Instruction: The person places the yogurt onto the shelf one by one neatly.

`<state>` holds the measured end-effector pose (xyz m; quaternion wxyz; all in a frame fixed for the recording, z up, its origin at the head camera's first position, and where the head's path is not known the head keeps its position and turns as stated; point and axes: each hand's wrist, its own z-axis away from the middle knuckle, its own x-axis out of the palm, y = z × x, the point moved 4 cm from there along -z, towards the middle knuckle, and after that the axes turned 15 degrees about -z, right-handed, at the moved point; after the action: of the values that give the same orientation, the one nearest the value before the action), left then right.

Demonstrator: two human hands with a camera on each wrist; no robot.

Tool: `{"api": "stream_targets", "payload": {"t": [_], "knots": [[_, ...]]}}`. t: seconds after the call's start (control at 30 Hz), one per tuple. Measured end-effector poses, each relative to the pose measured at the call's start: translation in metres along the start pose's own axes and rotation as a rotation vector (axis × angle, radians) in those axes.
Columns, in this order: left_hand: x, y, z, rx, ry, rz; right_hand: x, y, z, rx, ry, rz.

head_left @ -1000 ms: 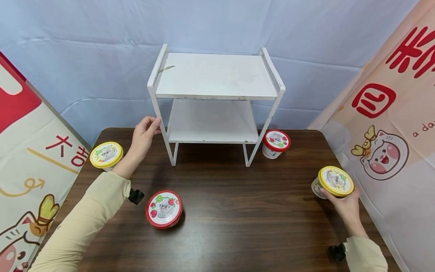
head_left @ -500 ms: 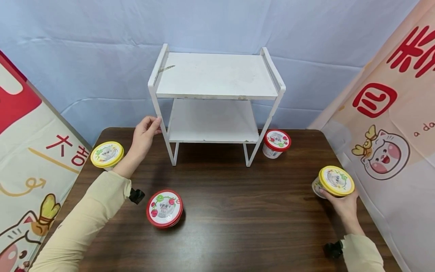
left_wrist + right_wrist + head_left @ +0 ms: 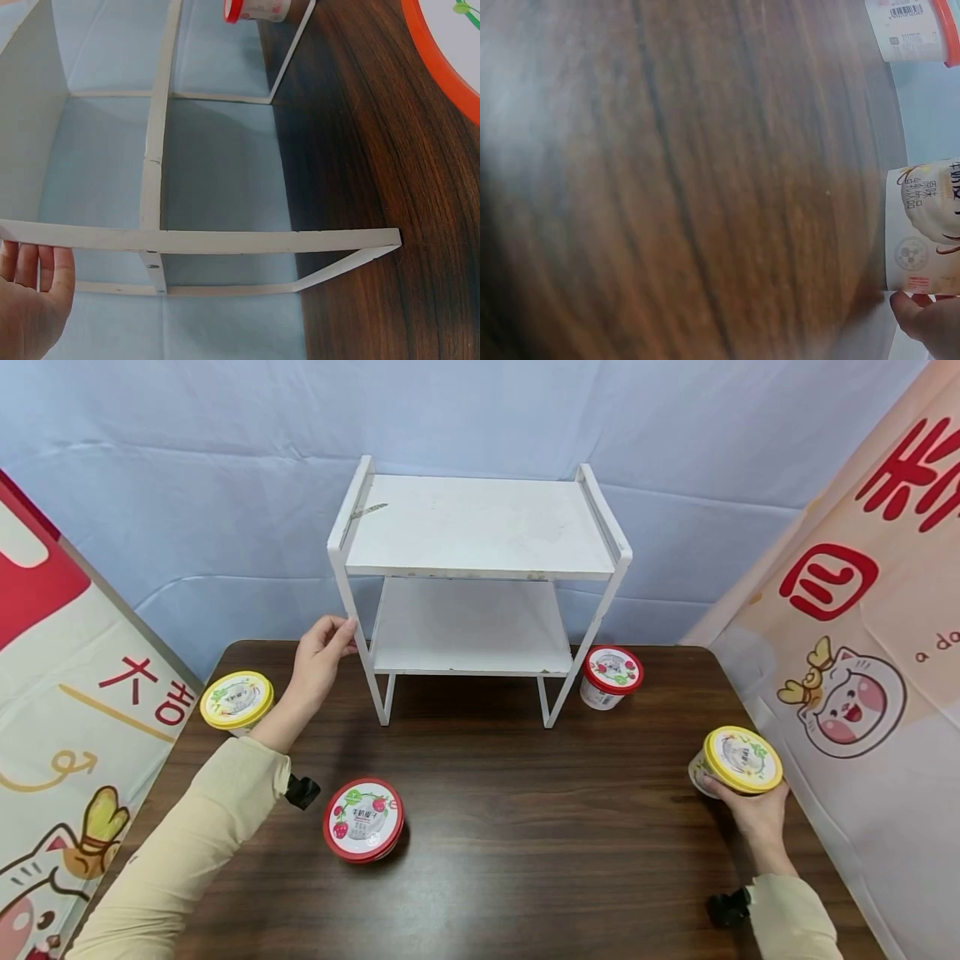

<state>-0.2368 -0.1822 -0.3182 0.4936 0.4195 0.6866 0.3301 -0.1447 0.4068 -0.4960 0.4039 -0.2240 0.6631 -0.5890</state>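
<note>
At the table's right side, my right hand grips a round tub with a yellow lid. The thumb lies on its near side and the other fingers are mostly hidden. In the right wrist view the tub's printed wall shows at the right edge, and whether its base touches the table I cannot tell. My left hand holds the front left leg of a white two-tier shelf rack. The left wrist view has those fingers against the frame's edge, their tips partly hidden.
A red-lidded tub stands front left on the dark wooden table. Another red-lidded tub is beside the rack's right leg. A second yellow-lidded tub stands at the left edge, partly behind my left forearm. Printed cloths hang around the table.
My right forearm and wrist have shifted slightly left, while the yellow-lidded tub stays almost where it was. My left hand keeps its place at the rack's leg.
</note>
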Motion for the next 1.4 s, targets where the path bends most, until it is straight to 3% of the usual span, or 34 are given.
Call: {"api": "stream_targets", "payload": {"t": [0.53,1.0,1.23,1.4], "knots": [[0.001,-0.002,0.000,0.012,0.004,0.024,0.002,0.008,-0.003,0.091,0.026,-0.030],[0.001,-0.002,-0.001,0.013,0.007,0.021,0.003,0.006,-0.002,0.107,0.027,-0.034],[0.003,-0.028,-0.010,0.011,0.011,0.023,0.005,0.002,-0.001,0.082,0.017,-0.033],[0.003,-0.030,-0.011,0.017,0.021,0.029,0.007,-0.004,0.001,0.064,0.005,-0.015]]}}
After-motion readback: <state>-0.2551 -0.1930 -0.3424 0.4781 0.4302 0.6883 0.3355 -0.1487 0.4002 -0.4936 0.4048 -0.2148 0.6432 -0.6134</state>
